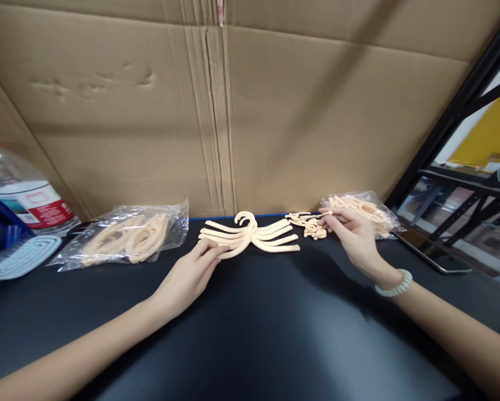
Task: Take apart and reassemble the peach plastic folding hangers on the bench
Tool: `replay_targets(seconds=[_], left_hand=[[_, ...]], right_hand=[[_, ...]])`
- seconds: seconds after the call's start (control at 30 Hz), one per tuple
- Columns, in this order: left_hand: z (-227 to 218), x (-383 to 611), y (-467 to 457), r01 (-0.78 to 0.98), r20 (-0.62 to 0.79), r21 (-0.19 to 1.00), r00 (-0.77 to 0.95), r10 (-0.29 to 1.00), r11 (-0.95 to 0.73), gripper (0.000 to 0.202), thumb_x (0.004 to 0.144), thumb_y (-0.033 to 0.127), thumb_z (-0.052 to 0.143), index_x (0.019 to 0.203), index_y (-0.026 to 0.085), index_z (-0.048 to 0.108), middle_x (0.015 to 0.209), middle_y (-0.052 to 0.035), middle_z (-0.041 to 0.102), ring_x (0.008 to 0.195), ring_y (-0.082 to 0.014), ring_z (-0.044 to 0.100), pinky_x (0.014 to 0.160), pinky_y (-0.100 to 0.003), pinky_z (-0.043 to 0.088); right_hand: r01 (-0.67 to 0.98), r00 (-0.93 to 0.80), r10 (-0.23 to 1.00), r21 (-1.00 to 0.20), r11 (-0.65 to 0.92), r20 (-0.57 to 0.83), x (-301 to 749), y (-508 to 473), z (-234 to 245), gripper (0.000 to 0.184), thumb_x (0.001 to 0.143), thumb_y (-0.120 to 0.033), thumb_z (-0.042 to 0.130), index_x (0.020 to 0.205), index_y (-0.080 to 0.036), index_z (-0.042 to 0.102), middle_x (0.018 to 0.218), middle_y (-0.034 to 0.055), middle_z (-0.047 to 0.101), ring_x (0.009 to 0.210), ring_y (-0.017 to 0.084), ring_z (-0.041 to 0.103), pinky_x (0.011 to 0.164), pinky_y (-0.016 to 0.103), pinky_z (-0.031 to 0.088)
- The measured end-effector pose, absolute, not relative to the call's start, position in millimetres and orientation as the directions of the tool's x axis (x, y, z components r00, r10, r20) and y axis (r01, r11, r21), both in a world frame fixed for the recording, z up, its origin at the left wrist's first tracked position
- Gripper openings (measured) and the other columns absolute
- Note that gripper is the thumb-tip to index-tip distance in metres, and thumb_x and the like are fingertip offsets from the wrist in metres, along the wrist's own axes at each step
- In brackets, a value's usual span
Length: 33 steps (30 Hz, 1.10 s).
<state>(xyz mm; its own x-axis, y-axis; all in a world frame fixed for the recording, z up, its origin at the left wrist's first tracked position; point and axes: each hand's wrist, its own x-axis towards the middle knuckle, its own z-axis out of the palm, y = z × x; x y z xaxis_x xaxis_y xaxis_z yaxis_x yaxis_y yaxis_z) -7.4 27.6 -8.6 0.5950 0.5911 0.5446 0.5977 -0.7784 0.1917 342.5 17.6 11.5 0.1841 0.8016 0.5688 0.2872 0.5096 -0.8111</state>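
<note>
Several cream plastic clothes hangers [250,236] lie stacked on the dark table, hooks toward the back and arms fanned to both sides. My left hand [195,268] has its fingers closed at the lower left arm of the stack. To the right of the hangers is a small pile of cream plastic pieces [314,228], thin and rod-like. Over this pile, my right hand [355,234] pinches one thin cream plastic piece [326,213] between thumb and fingers; its full shape is partly hidden. A pale beaded bracelet [395,284] circles my right wrist.
Clear plastic bags of cream parts lie at left [125,236] and right [364,211]. A bottle with a red cap [28,192] and a pale hairbrush [28,257] stand far left. A phone-like slab [431,250] lies right. Cardboard [295,111] walls the back.
</note>
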Motion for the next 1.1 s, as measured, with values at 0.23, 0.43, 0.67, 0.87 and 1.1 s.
replay_targets(seconds=[0.23, 0.43, 0.67, 0.87, 1.1], left_hand=[[-8, -6, 25, 0.611, 0.547, 0.175, 0.591, 0.592, -0.772, 0.036, 0.096, 0.017, 0.034, 0.128, 0.024, 0.048, 0.1, -0.0065, 0.05, 0.083, -0.0157, 0.056, 0.074, -0.028, 0.051], [-9, -7, 24, 0.622, 0.506, 0.196, 0.598, 0.622, -0.758, 0.029, 0.097, 0.017, 0.033, 0.121, 0.021, 0.048, 0.1, -0.0062, 0.047, 0.084, -0.0161, 0.055, 0.076, -0.029, 0.05], [-9, -7, 25, 0.627, 0.462, 0.248, 0.594, 0.659, -0.739, 0.022, 0.098, 0.02, 0.033, 0.114, 0.02, 0.048, 0.102, -0.0057, 0.048, 0.089, -0.017, 0.058, 0.081, -0.029, 0.049], [-7, -6, 25, 0.627, 0.487, 0.275, 0.563, 0.668, -0.729, 0.021, 0.097, 0.02, 0.035, 0.111, 0.021, 0.05, 0.102, -0.0049, 0.05, 0.09, -0.0172, 0.057, 0.082, -0.029, 0.049], [-4, -7, 23, 0.62, 0.503, 0.291, 0.548, 0.668, -0.728, 0.019, 0.096, 0.018, 0.037, 0.108, 0.021, 0.051, 0.1, -0.0043, 0.051, 0.091, -0.0171, 0.056, 0.082, -0.028, 0.049]], right_hand=[[-0.032, 0.075, 0.93, -0.932, 0.362, 0.359, 322, 4, 12, 0.021, 0.084, -0.035, 0.06, 0.089, -0.019, 0.073, 0.084, 0.0077, 0.07, 0.076, 0.019, 0.063, 0.06, 0.031, 0.047], [-0.162, 0.089, 0.98, -0.968, 0.192, 0.179, 315, 4, 2, 0.019, 0.069, -0.028, 0.08, 0.081, -0.018, 0.069, 0.08, 0.0045, 0.069, 0.065, 0.011, 0.057, 0.052, 0.023, 0.044], [-0.36, 0.011, 0.999, -0.932, 0.041, 0.039, 316, 9, -12, 0.03, 0.064, -0.02, 0.083, 0.089, -0.02, 0.066, 0.082, 0.0017, 0.069, 0.073, 0.01, 0.063, 0.07, 0.022, 0.053], [-0.338, -0.029, 0.998, -0.94, 0.036, 0.048, 319, 10, -14, 0.022, 0.065, -0.023, 0.084, 0.081, -0.018, 0.07, 0.081, 0.0008, 0.067, 0.08, 0.013, 0.065, 0.082, 0.027, 0.053], [-0.333, -0.22, 0.975, -0.939, -0.09, -0.016, 318, 7, -8, 0.015, 0.076, -0.027, 0.077, 0.077, -0.017, 0.065, 0.091, 0.0013, 0.065, 0.091, 0.015, 0.063, 0.089, 0.033, 0.053]])
